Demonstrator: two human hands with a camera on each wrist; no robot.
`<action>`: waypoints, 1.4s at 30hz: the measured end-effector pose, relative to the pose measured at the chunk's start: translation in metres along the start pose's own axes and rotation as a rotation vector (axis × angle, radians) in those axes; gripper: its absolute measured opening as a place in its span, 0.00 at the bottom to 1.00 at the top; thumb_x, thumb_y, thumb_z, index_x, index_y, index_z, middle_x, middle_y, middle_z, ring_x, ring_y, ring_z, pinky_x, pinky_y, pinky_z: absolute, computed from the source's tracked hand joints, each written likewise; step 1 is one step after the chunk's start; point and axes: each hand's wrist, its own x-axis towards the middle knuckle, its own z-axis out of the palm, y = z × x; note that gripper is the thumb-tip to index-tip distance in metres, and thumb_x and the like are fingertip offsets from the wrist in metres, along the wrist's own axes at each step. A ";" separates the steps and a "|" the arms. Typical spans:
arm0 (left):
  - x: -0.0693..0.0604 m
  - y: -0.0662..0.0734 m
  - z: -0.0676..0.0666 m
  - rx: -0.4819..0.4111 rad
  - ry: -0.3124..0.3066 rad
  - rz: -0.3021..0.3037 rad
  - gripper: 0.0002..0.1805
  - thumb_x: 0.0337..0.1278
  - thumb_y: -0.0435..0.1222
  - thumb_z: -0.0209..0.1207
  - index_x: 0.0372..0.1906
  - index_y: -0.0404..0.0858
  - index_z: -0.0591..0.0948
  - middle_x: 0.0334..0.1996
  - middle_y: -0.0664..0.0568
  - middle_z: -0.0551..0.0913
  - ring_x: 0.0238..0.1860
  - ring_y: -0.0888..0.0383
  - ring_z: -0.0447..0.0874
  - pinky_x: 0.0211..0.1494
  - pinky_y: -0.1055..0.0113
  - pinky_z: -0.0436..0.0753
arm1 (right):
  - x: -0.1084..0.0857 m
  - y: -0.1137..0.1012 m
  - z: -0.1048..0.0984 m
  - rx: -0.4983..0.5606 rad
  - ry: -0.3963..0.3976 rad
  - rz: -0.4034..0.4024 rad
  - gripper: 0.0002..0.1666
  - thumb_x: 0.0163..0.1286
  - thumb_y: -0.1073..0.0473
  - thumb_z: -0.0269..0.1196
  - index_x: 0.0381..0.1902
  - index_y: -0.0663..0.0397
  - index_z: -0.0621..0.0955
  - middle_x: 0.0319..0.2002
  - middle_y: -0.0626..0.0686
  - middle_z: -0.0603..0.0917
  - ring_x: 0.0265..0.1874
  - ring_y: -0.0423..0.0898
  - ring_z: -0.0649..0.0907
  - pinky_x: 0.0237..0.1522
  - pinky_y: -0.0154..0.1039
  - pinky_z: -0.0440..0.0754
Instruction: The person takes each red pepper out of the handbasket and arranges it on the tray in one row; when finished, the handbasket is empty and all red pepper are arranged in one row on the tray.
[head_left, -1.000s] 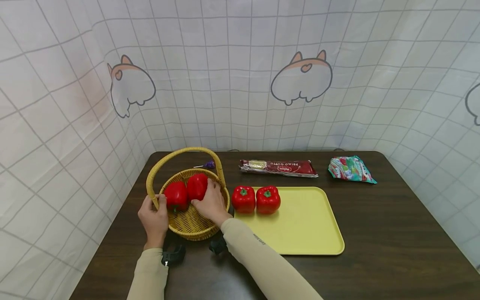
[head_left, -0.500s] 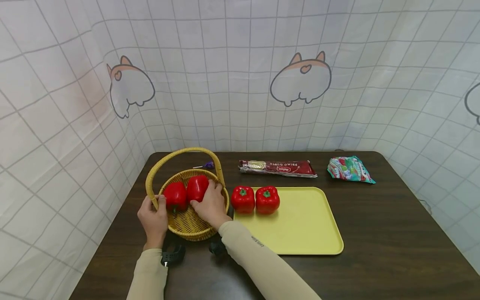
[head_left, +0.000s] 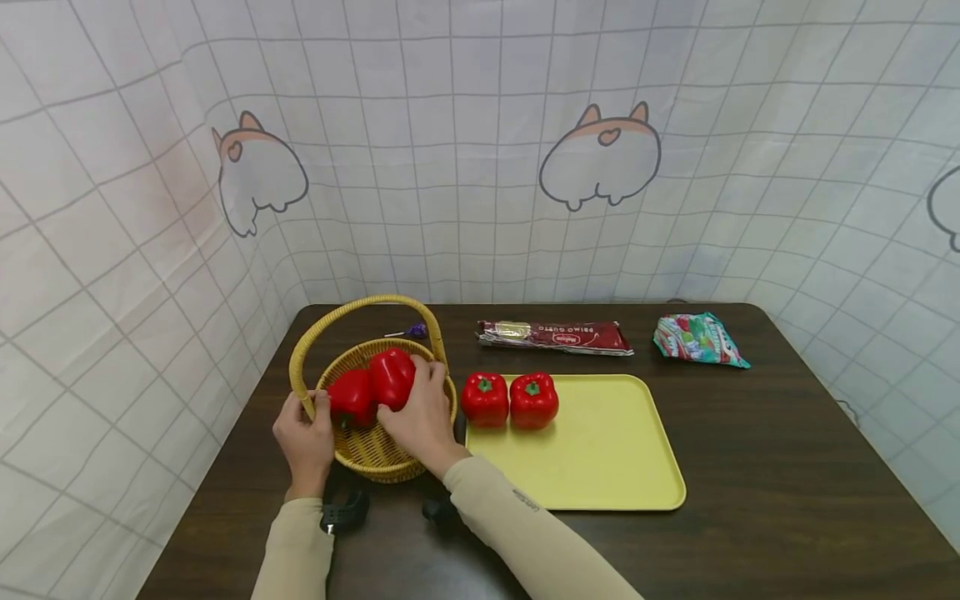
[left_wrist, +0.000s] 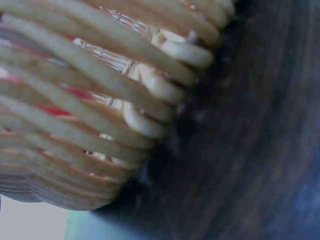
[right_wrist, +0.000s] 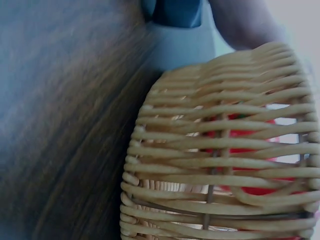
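Apparently halfway: two in, two out

Right hand [head_left: 418, 417] grips a red pepper [head_left: 392, 377] inside the basket [head_left: 382, 472]; left hand [head_left: 305, 435] grips the handle [head_left: 386, 299]. Second pepper [head_left: 351, 397] lies against the first, basket's left side. Remaining pair [head_left: 485, 402], on the tray [head_left: 607, 442] right of the basket, seemingly pending.

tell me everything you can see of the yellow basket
The basket is round, yellow and wicker-like, loosely woven with gaps, with one wrapped handle arching over it. It stands upright on the dark table, left of the yellow tray. The left hand grips the handle low on its left side. Inside are a left red pepper and a right red pepper, the latter held by the right hand.
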 end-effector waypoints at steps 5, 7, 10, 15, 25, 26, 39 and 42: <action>0.000 0.001 -0.001 0.006 0.000 -0.004 0.06 0.57 0.24 0.59 0.28 0.22 0.80 0.23 0.38 0.77 0.25 0.69 0.66 0.29 0.77 0.63 | -0.007 0.001 -0.007 0.083 -0.014 0.019 0.51 0.50 0.51 0.73 0.70 0.48 0.62 0.60 0.50 0.65 0.54 0.49 0.73 0.50 0.49 0.80; 0.000 -0.001 -0.001 0.010 0.002 0.000 0.06 0.57 0.24 0.59 0.28 0.22 0.80 0.23 0.38 0.77 0.25 0.69 0.66 0.29 0.77 0.63 | -0.009 0.001 -0.010 0.099 -0.020 0.020 0.51 0.50 0.51 0.73 0.69 0.50 0.63 0.60 0.51 0.65 0.54 0.49 0.73 0.51 0.50 0.79; -0.002 -0.014 0.000 0.018 0.009 0.001 0.05 0.57 0.23 0.60 0.28 0.23 0.80 0.23 0.39 0.77 0.24 0.69 0.65 0.28 0.77 0.62 | -0.014 0.001 -0.013 0.116 -0.031 0.013 0.50 0.49 0.51 0.73 0.69 0.51 0.64 0.60 0.52 0.65 0.54 0.50 0.72 0.52 0.50 0.79; -0.004 -0.038 0.001 0.041 0.006 -0.010 0.02 0.55 0.23 0.62 0.29 0.27 0.82 0.23 0.45 0.78 0.24 0.68 0.65 0.28 0.76 0.62 | -0.022 0.001 -0.019 0.145 -0.047 0.005 0.50 0.49 0.51 0.72 0.68 0.48 0.63 0.57 0.50 0.69 0.53 0.48 0.72 0.51 0.50 0.78; -0.004 -0.043 -0.001 0.028 -0.019 -0.038 0.03 0.56 0.25 0.61 0.29 0.28 0.82 0.23 0.50 0.78 0.23 0.65 0.66 0.26 0.75 0.63 | -0.034 0.008 -0.041 0.348 -0.106 -0.059 0.49 0.51 0.53 0.71 0.69 0.42 0.62 0.58 0.45 0.67 0.55 0.45 0.72 0.50 0.45 0.80; -0.004 -0.043 -0.001 0.029 -0.022 -0.042 0.03 0.57 0.25 0.61 0.29 0.28 0.82 0.23 0.50 0.78 0.23 0.65 0.66 0.27 0.75 0.63 | -0.035 0.009 -0.044 0.361 -0.115 -0.067 0.49 0.51 0.54 0.71 0.69 0.41 0.62 0.58 0.45 0.67 0.55 0.44 0.72 0.50 0.45 0.80; -0.003 -0.041 0.002 0.027 -0.026 -0.046 0.03 0.57 0.24 0.61 0.29 0.26 0.81 0.24 0.49 0.78 0.24 0.65 0.67 0.28 0.75 0.64 | -0.046 0.032 -0.080 0.464 -0.167 -0.165 0.48 0.57 0.54 0.71 0.71 0.46 0.60 0.64 0.46 0.67 0.57 0.48 0.74 0.53 0.44 0.79; -0.003 -0.036 0.003 0.022 -0.013 -0.038 0.03 0.56 0.23 0.61 0.29 0.25 0.81 0.24 0.47 0.78 0.25 0.67 0.66 0.29 0.75 0.64 | -0.046 0.040 -0.089 0.483 -0.146 -0.190 0.46 0.57 0.56 0.71 0.70 0.48 0.61 0.65 0.47 0.69 0.57 0.50 0.75 0.52 0.48 0.79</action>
